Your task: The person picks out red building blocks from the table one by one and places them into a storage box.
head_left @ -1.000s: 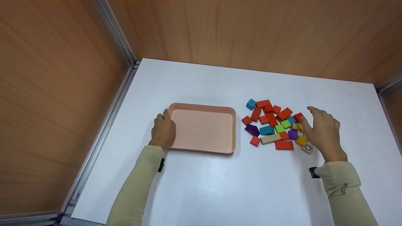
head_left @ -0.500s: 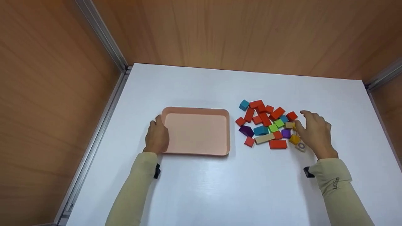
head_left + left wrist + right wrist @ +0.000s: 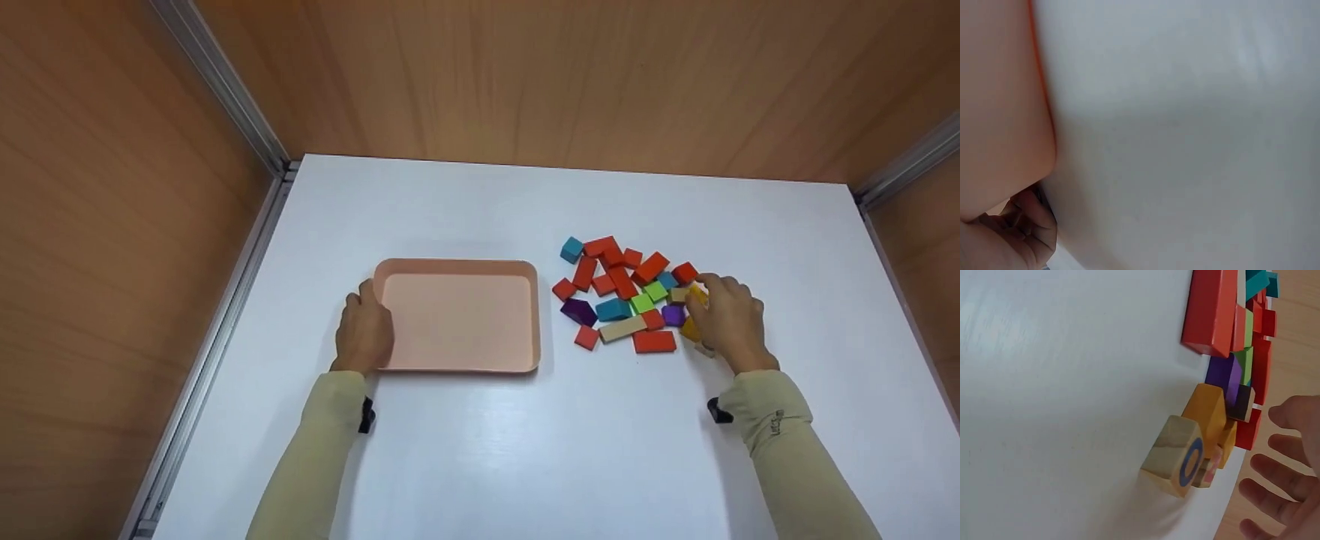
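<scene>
A shallow pink tray (image 3: 459,322) lies on the white table. At its left side my left hand (image 3: 364,330) grips the wall, with curled fingers (image 3: 1041,230) visible by the tray's corner in the left wrist view. Right of the tray spreads a group of coloured wooden blocks (image 3: 622,281). Over the right end of this group hovers my right hand (image 3: 731,322), its fingers spread and holding nothing. Nearest to it are a plain wood block with a blue ring (image 3: 1176,455), an orange block (image 3: 1204,410) and a purple block (image 3: 1221,377). In the head view the hand partly covers these end blocks.
Wood-grain panels (image 3: 480,82) rise behind the table and at both sides. A metal rail (image 3: 217,330) runs along the table's left edge. White tabletop (image 3: 480,457) stretches in front of the tray and blocks.
My right hand has moved left and closer over the blocks' right end. The whole head view has shifted slightly. My left hand keeps its hold on the tray.
</scene>
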Motion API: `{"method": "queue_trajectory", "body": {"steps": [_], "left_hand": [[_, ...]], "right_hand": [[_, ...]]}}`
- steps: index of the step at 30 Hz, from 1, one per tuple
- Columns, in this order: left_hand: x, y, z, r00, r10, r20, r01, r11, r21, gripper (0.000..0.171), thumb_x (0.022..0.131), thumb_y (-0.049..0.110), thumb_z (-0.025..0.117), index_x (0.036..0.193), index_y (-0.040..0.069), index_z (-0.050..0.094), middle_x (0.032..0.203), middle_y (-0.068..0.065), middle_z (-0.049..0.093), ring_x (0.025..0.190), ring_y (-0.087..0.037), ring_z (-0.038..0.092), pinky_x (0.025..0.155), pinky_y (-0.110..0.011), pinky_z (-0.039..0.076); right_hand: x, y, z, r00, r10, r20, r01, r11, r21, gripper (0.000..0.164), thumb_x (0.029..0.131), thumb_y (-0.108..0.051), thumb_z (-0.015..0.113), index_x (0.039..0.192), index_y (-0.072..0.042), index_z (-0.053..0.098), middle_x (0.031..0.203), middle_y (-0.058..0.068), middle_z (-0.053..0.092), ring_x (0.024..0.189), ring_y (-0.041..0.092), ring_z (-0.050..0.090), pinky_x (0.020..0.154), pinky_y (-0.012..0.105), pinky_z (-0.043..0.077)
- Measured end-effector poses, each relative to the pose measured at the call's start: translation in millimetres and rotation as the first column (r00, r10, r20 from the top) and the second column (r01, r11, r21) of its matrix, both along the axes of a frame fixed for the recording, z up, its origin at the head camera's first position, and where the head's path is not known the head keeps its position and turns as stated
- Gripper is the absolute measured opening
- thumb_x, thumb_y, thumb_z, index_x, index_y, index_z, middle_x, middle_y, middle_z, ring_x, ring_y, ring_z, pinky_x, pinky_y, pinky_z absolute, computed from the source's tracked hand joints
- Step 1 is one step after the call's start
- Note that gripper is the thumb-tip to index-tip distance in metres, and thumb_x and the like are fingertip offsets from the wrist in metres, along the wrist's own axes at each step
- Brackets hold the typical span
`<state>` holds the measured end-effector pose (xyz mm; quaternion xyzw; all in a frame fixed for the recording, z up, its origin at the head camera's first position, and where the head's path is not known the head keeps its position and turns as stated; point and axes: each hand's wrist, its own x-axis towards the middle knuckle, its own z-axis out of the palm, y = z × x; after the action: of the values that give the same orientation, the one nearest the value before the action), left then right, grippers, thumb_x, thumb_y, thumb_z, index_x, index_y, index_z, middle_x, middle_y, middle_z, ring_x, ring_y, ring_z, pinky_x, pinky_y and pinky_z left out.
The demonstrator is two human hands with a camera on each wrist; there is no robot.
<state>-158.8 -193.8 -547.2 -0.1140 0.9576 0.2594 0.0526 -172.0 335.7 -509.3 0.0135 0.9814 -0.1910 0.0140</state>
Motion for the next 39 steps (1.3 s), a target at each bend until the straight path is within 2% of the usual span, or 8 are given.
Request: {"method": "queue_trajectory", "body": {"steps": [4, 8, 12, 20, 28, 33, 39], "left_hand": [[0.2, -3.1, -0.6, 1.000, -0.007, 0.000, 0.007, 1.000, -0.011, 0.050, 0.108, 0.016, 0.034, 0.154, 0.003, 0.020, 0.113, -0.020, 0.045, 0.097, -0.031, 0.052, 0.079, -0.046, 0.048], [0.3, -2.1, -0.1, 1.000, -0.008, -0.010, 0.009, 1.000, 0.008, 0.049, 0.107, 0.015, 0.034, 0.153, 0.002, 0.022, 0.114, -0.021, 0.046, 0.101, -0.033, 0.053, 0.082, -0.047, 0.048], [0.6, -0.3, 0.1, 1.000, -0.002, -0.017, 0.002, 1.000, 0.027, 0.047, 0.107, 0.015, 0.034, 0.151, 0.001, 0.024, 0.116, -0.022, 0.045, 0.104, -0.034, 0.053, 0.085, -0.048, 0.048], [1.2, -0.4, -0.4, 1.000, 0.004, -0.008, -0.003, 0.999, 0.033, 0.045, 0.107, 0.015, 0.036, 0.149, 0.002, 0.026, 0.116, -0.020, 0.045, 0.102, -0.033, 0.052, 0.085, -0.048, 0.048], [-0.1, -1.4, 0.2, 1.000, 0.001, -0.020, 0.000, 0.999, 0.034, 0.044, 0.108, 0.015, 0.033, 0.149, 0.001, 0.026, 0.113, -0.019, 0.045, 0.100, -0.032, 0.052, 0.083, -0.048, 0.047], [0.0, -1.8, 0.4, 1.000, -0.011, -0.015, 0.011, 0.999, 0.032, 0.045, 0.107, 0.014, 0.034, 0.149, 0.001, 0.026, 0.114, -0.021, 0.046, 0.103, -0.035, 0.053, 0.081, -0.048, 0.049], [-0.7, -1.4, -0.9, 1.000, -0.007, -0.011, 0.008, 1.000, 0.027, 0.044, 0.108, 0.014, 0.032, 0.149, 0.001, 0.025, 0.115, -0.022, 0.046, 0.105, -0.036, 0.053, 0.084, -0.049, 0.048]], "right_hand": [[-10.8, 2.5, -7.9, 1.000, -0.012, -0.027, 0.011, 0.999, -0.031, 0.045, 0.103, -0.026, 0.054, 0.135, 0.005, 0.050, 0.122, 0.029, 0.054, 0.112, 0.048, 0.049, 0.094, 0.066, 0.034], [-20.7, 3.1, -11.1, 0.997, -0.070, 0.011, 0.070, 0.995, -0.073, 0.051, 0.104, -0.034, 0.051, 0.137, 0.006, 0.049, 0.122, 0.027, 0.055, 0.112, 0.046, 0.049, 0.097, 0.065, 0.033], [-26.3, 1.8, -11.6, 0.994, -0.102, 0.036, 0.104, 0.992, -0.070, 0.056, 0.104, -0.038, 0.052, 0.136, 0.007, 0.049, 0.121, 0.027, 0.055, 0.111, 0.045, 0.049, 0.097, 0.065, 0.032], [-30.0, 1.0, -13.0, 0.992, -0.122, 0.029, 0.123, 0.990, -0.067, 0.049, 0.102, -0.032, 0.056, 0.128, 0.010, 0.054, 0.109, 0.026, 0.058, 0.102, 0.043, 0.051, 0.094, 0.063, 0.033], [-28.0, -3.4, -6.4, 0.989, -0.149, -0.014, 0.147, 0.982, -0.115, 0.050, 0.103, -0.033, 0.055, 0.131, 0.008, 0.054, 0.117, 0.026, 0.057, 0.110, 0.044, 0.048, 0.097, 0.061, 0.032], [-25.3, -15.2, 2.1, 0.987, -0.144, -0.077, 0.129, 0.977, -0.170, 0.049, 0.102, -0.032, 0.056, 0.132, 0.006, 0.055, 0.119, 0.025, 0.057, 0.113, 0.044, 0.048, 0.098, 0.062, 0.032], [-23.0, -46.8, 16.4, 0.987, -0.069, -0.145, 0.038, 0.977, -0.210, 0.043, 0.101, -0.029, 0.061, 0.131, 0.001, 0.058, 0.118, 0.021, 0.060, 0.108, 0.039, 0.051, 0.093, 0.057, 0.039]]}}
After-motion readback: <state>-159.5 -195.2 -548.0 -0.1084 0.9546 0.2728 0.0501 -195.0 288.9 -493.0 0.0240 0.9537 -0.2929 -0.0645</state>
